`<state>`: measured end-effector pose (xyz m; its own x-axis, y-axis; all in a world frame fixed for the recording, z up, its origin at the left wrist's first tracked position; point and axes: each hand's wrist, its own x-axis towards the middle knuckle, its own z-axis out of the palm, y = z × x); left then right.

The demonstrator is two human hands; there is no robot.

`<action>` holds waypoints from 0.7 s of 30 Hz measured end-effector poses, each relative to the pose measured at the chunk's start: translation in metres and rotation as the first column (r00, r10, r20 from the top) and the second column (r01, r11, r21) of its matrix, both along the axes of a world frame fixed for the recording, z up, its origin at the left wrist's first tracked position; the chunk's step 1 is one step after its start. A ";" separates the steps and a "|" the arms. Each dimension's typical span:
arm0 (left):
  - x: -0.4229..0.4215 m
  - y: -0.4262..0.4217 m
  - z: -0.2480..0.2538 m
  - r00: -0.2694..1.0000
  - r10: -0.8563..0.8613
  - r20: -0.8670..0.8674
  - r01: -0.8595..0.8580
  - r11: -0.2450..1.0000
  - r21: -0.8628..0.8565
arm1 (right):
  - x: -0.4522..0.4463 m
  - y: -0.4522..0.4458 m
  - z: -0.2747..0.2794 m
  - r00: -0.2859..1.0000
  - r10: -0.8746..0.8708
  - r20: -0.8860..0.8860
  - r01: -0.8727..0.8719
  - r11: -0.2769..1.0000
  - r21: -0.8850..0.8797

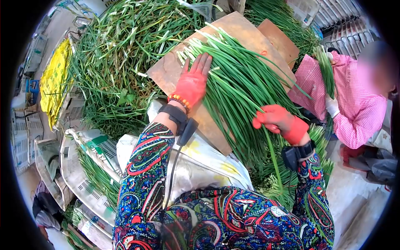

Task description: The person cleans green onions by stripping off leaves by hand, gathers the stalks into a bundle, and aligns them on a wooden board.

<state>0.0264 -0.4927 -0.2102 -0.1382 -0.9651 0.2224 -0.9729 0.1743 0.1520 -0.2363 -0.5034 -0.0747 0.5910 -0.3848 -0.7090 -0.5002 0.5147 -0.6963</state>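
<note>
A large pile of long garlic chives (246, 79) lies across a brown board (237, 27) in front of me, pale stem ends toward the upper left. My left hand (193, 79), in a red fingerless glove, rests flat with outstretched fingers on the board and the stem ends. At the pile's lower right, my right hand (281, 121), in a matching glove, is closed in a pinch. From its fingers a single chive stalk (273, 160) hangs down toward my lap; the exact grip point is partly hidden by the fingers.
A big heap of loose greens and trimmings (121, 62) rises at the left. White crates (91, 175) and a yellow sack (56, 81) stand farther left. More chives (266, 183) lie near my lap. A co-worker in a pink checked top (358, 112) holds a bunch at the right.
</note>
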 end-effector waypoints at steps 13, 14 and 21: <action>0.009 0.010 0.018 0.999 -0.013 -0.052 0.012 1.000 -0.018 | -0.033 -0.035 0.150 0.975 0.171 0.144 -0.114 0.934 -0.338; 0.012 0.012 0.022 0.999 -0.006 -0.036 0.005 1.000 -0.030 | -0.004 -0.040 0.152 0.989 0.112 0.097 -0.058 0.895 -0.442; 0.023 0.041 0.060 0.919 0.236 -0.315 -0.122 0.932 0.343 | 0.164 -0.140 0.136 0.727 0.512 -0.457 -0.115 -0.566 -0.816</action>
<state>0.0490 -0.4514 -0.1501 0.0736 -0.9932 -0.0904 -0.8586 -0.1092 0.5009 -0.0724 -0.6436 0.0610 0.9538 0.0619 0.2939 0.0481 -0.9974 0.0542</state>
